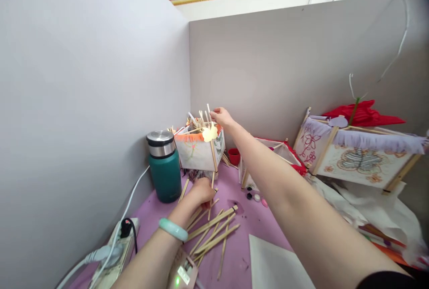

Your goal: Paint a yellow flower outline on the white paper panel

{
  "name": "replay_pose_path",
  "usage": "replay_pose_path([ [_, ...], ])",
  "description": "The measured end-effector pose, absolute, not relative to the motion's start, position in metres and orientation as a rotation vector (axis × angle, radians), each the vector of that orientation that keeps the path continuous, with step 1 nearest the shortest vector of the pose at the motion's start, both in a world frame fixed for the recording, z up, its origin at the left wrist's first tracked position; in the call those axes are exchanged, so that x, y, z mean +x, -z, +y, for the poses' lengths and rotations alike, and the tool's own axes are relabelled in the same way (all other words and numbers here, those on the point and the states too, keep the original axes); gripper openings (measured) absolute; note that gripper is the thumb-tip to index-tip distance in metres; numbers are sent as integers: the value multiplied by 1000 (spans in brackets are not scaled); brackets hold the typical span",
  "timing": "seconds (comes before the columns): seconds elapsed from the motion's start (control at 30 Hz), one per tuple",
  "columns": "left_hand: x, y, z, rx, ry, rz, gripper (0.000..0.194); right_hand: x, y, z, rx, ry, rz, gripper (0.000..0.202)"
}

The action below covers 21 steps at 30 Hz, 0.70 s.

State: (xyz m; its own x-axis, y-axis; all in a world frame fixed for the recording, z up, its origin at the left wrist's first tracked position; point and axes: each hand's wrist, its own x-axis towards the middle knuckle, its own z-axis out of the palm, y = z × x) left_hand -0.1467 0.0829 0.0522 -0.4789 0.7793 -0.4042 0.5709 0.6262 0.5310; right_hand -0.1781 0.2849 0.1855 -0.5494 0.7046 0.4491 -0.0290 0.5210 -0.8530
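Note:
My left hand [202,190], with a pale green bangle [173,229] at the wrist, is closed around a thin wooden stick [212,181] that stands nearly upright above the purple tabletop. Several loose wooden sticks [217,231] lie crossed beside and below it. Farther back, my right hand [221,117] reaches over a painted fabric lantern [194,152] with a wooden frame and orange trim. Its fingertips pinch a thin white stick [208,111] at the lantern's open top, where more sticks are bunched. A yellow flower-shaped cutout [209,133] hangs at the lantern's front corner.
A teal bottle [164,170] stands left of the lantern. At lower left are a power strip [115,253] with cables and a device [182,271] with a green light. Another lantern [360,157] and a red cup [234,156] stand rightward. Grey partitions [268,74] enclose the table.

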Motion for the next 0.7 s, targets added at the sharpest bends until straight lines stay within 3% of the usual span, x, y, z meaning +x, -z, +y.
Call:
replay_pose_path([
  [0.2, -132, -120, 20, 1398, 16, 2440, 8, -95, -188, 255, -641, -1056, -1862, 30],
  [0.27, -122, -152, -6, 1561, 22, 2612, 15, -59, -181, 236, -615, -1082, -1864, 28],
  [0.4, -116, -218, -22, 1490, -251, 2977, 22, 6, -158, 207, -460, -1217, -1883, 20],
  [0.5, -135, -252, 19, 1382, -838, 3312, 28, 36, -139, 189, -491, -1280, -1889, 17],
  [0.6, -168, -263, 83, 1397, -1254, 3288, 32, 51, -119, 167, -482, -1374, -1972, 17],
  [0.7, -195, -253, 129, 1208, -1055, 3037, 30, 51, -99, 145, -466, -1488, -2091, 16],
])
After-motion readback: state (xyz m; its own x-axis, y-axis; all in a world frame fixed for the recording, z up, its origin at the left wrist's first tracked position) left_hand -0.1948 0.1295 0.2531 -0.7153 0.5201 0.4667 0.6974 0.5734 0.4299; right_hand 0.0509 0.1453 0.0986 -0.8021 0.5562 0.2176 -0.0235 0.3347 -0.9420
